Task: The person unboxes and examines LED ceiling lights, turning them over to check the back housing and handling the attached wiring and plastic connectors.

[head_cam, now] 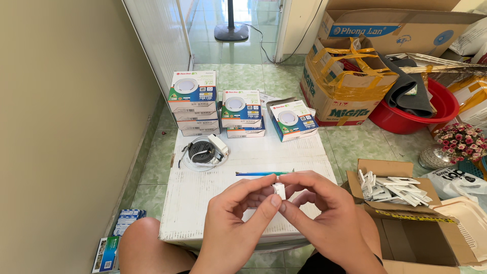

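Both hands meet over the near edge of a low white board (203,203) and pinch one small white plastic part (279,190) between the fingertips. My left hand (238,213) grips it from the left with thumb and forefinger. My right hand (324,213) grips it from the right. Just beyond the fingers a thin blue-green screwdriver (256,173) lies on the board. A round recessed lamp (203,152) with a white driver and wire lies face down at the board's far left.
Several lamp boxes (193,94) stand stacked along the board's far edge. An open cardboard box (406,213) with white plastic plates sits at the right. A taped carton (345,76) and a red basin (436,109) are beyond. My knee (147,243) rests at the lower left by a wall.
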